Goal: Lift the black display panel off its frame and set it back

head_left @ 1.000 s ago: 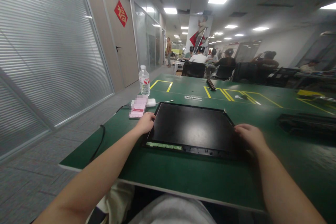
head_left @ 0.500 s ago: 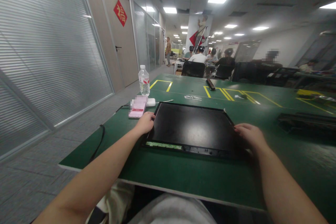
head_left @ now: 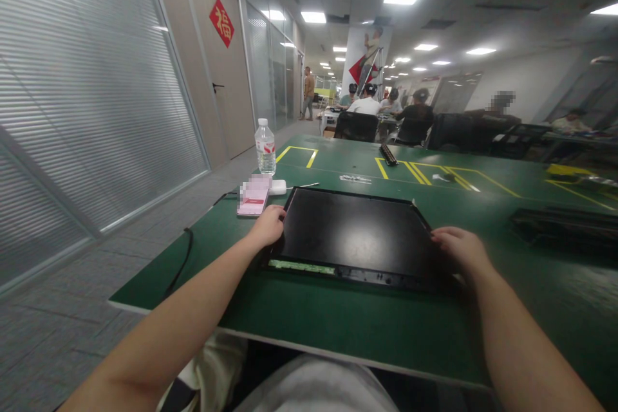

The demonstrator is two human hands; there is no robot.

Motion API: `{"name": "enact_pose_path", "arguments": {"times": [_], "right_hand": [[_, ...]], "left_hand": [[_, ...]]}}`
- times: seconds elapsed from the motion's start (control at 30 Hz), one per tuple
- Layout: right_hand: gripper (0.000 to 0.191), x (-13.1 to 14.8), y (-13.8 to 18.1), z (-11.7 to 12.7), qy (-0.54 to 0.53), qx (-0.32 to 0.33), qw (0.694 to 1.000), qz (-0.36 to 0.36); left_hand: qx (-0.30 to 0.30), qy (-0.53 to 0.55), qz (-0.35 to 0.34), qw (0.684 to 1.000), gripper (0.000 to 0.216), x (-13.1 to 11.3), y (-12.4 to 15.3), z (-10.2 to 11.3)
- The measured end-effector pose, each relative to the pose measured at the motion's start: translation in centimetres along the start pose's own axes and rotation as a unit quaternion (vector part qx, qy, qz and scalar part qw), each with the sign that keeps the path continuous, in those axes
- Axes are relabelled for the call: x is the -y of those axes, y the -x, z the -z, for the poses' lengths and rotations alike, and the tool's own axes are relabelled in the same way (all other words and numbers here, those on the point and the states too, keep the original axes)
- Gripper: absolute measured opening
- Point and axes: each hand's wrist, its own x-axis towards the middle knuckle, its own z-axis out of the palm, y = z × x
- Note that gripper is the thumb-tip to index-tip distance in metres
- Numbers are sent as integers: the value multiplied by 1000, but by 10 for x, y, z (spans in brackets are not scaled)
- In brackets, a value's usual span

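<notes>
A black display panel lies face up in front of me on the green table. Along its near edge runs a bare green circuit strip, with dark frame to the right of it. My left hand grips the panel's left edge, its fingers closed at the rim. On the opposite side my right hand holds the right edge between thumb and fingers. The thumb tips and the panel's underside are hidden.
Left of the panel are a phone, a white case and a water bottle. A dark part lies farther back among yellow tape marks. Long black parts lie at right. A black cable crosses the left edge. Several people sit beyond.
</notes>
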Motion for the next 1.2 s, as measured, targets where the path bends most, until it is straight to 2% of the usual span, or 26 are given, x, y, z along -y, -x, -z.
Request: {"name": "enact_pose_path", "arguments": {"times": [0.2, 0.43, 0.83, 0.93, 1.07, 1.13, 1.2], "right_hand": [[27, -3, -3, -1, -2, -5, 1000, 0], [25, -3, -2, 0, 7, -8, 1000, 12], [25, 4, 4, 0, 21, -27, 999, -10], [26, 2, 3, 0, 44, -26, 999, -1], [27, 0, 1, -1, 60, -22, 998, 31], [27, -1, 0, -1, 71, -25, 996, 43], [27, 0, 1, -2, 92, -37, 994, 53]], "left_hand": [[20, -13, -36, 999, 36, -4, -1, 6], [-5, -22, -30, 999, 22, -3, 2, 4], [29, -11, -33, 999, 27, -4, 4, 7], [38, 3, -45, 998, 37, -5, 6, 9], [53, 27, -88, 994, 69, -5, 10, 12], [79, 27, -117, 990, 80, -4, 12, 15], [117, 15, -144, 982, 81, -3, 14, 18]]}}
